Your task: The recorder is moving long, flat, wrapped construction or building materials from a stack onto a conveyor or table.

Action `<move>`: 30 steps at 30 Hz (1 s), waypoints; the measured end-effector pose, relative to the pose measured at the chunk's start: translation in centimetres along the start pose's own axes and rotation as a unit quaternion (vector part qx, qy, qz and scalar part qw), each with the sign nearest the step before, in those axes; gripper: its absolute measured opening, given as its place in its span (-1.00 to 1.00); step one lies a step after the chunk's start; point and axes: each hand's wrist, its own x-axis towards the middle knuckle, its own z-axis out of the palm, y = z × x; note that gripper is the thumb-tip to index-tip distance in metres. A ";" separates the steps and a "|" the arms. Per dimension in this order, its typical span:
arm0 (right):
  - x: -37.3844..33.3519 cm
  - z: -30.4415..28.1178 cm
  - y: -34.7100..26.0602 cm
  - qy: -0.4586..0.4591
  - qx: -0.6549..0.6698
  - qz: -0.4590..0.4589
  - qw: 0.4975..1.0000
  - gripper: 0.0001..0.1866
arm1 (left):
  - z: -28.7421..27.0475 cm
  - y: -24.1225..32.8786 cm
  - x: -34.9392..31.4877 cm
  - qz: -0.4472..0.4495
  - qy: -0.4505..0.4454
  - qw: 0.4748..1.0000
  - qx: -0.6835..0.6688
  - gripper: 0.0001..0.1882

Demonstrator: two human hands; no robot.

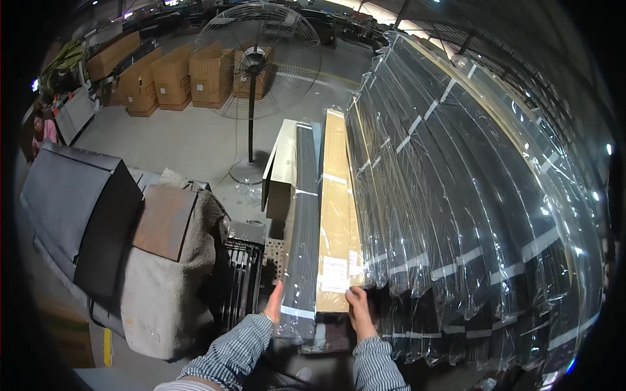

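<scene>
A long dark bundle of flat strips (302, 241), wrapped in clear plastic with white bands, lies lengthwise in front of me. Along its right side is a long tan package (334, 225), also in clear film, with a white label near its close end. My left hand (273, 304) is closed against the dark bundle's left edge; part of its fingers is hidden behind the bundle. At the close right corner of the tan package, my right hand (357, 309) grips the edge with bent fingers.
Many tall plastic-wrapped dark bundles (450, 195) stand in a row close on the right. To the left are a cloth-covered block (163, 300) with a brown board (165, 220) and a dark grey cover (78, 202). Beyond stand a large fan (252, 98) and several cardboard boxes (173, 81).
</scene>
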 end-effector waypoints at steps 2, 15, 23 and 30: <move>1.3 -0.9 1.4 -0.143 0.007 0.033 0.989 -0.43 | 0.5 -2.8 -0.4 0.020 0.033 0.999 0.034 -0.37; -13.1 -6.0 4.3 -0.005 -0.629 -0.194 0.753 0.06 | -2.3 -10.8 -7.1 -0.080 0.076 0.928 0.356 0.31; -25.1 -25.5 9.2 -0.034 -0.669 -0.099 0.736 0.20 | -2.4 -28.3 -16.6 -0.076 -0.046 0.912 0.399 0.19; -26.2 -25.8 4.1 -0.094 -0.633 -0.171 0.749 0.16 | -4.6 -25.0 -14.7 -0.129 0.160 0.958 0.199 0.49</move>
